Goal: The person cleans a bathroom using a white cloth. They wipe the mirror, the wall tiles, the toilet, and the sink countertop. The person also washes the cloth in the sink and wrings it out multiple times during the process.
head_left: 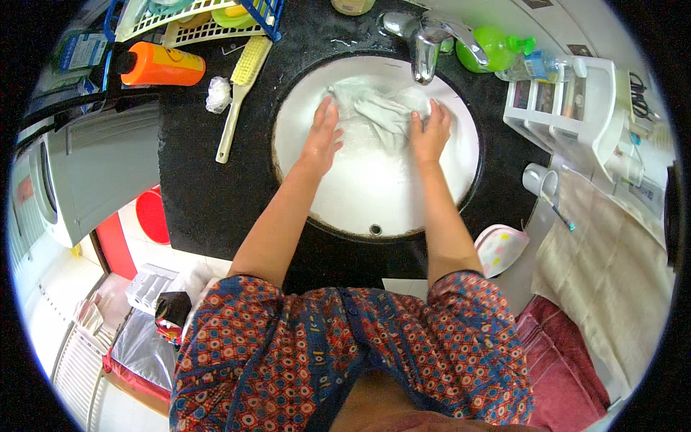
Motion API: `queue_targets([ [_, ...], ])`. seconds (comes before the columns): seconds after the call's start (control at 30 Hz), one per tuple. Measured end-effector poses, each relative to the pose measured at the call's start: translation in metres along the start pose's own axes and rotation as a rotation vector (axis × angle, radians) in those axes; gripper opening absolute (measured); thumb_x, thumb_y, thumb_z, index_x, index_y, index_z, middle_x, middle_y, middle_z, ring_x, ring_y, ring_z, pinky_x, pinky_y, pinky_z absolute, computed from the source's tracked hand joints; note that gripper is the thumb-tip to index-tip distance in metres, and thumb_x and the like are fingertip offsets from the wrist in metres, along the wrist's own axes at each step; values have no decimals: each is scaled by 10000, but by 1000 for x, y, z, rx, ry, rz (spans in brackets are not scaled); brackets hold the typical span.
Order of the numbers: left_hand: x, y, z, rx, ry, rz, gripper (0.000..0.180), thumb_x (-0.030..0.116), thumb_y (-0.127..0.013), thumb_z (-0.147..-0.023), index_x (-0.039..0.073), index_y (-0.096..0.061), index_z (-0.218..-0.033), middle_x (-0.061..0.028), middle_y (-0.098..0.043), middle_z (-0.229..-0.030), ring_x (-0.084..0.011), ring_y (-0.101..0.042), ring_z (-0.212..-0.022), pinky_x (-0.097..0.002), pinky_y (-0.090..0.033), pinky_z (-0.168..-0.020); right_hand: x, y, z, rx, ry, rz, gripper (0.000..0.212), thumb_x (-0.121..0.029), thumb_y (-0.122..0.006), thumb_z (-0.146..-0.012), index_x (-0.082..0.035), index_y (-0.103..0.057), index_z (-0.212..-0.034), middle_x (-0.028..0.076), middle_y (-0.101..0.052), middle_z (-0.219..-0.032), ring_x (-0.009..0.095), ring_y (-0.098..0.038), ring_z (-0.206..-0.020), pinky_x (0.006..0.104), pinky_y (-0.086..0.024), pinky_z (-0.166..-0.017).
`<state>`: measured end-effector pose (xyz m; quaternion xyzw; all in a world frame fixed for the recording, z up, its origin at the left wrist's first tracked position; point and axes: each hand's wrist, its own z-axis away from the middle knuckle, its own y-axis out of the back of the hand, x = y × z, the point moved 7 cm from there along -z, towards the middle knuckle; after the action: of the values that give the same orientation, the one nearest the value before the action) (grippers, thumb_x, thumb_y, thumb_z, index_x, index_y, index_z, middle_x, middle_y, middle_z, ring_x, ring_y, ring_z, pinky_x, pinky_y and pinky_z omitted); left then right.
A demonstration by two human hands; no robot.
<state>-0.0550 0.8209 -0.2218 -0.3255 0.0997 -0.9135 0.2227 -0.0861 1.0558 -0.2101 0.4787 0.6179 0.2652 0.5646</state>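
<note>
A pale, wet-looking cloth (381, 114) lies crumpled in the far half of the white oval sink (338, 205). My left hand (322, 137) is at the cloth's left end, palm turned inward, fingers apart and holding nothing. On the other side, my right hand (431, 132) rests against the cloth's right edge, its thumb toward the fabric and its fingers stretched out. Bright glare hides some detail in the middle of the basin. The chrome faucet (425, 54) reaches over the sink's far rim, just above the cloth.
Left on the black counter (209, 194) are a yellow-bristled brush (243, 90), an orange bottle (164, 65) and a crumpled white plastic piece (218, 95). At right stand a green bottle (489, 49), a white drawer unit (568, 108), a white mug (539, 178) and a patterned pouch (500, 248).
</note>
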Motion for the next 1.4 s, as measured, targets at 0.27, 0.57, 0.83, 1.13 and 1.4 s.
queue_targets([
  [0.27,-29,32,-15,132,15,50,583,461,-479,-955,248,-270,-1456,-148,-392,-1398,-302,-463,-1188,-483,-365,-992,-53,-34,52,-357,203,143,616,-137,-644,-773,-110,-441,-1354,195,-473,-1273,414,-411,-1199,528,-356,-964],
  [0.57,-18,-18,-12,-354,167,376,660,551,-476,-922,91,-365,-1382,-138,-480,-1275,-313,-575,-1032,-442,-448,-959,-191,51,87,-442,-15,-629,283,-110,-684,-715,-85,-606,-986,139,-616,-952,329,-622,-852,396,-503,-755],
  [0.83,-66,-38,-33,-248,344,571,343,365,-544,-929,93,-558,-1137,-91,-591,-1061,-224,-556,-1001,-401,-471,-892,-120,7,42,-138,-308,-577,185,-143,-659,-731,-34,-539,-820,133,-505,-883,311,-541,-853,428,-463,-788],
  [1.13,-29,-45,10,157,316,227,380,384,-466,-974,52,-545,-1139,-72,-598,-893,-221,-580,-797,-391,-512,-810,-89,1,22,-46,-322,-471,134,-33,-634,-726,-19,-502,-709,121,-519,-770,275,-532,-728,375,-447,-645],
  [1.4,-37,-14,-21,78,17,-9,411,401,-525,-934,12,-609,-1035,-125,-616,-911,-220,-587,-850,-368,-477,-823,-103,21,20,-75,151,-402,102,-102,-678,-731,-91,-577,-741,91,-543,-774,294,-565,-679,391,-465,-575],
])
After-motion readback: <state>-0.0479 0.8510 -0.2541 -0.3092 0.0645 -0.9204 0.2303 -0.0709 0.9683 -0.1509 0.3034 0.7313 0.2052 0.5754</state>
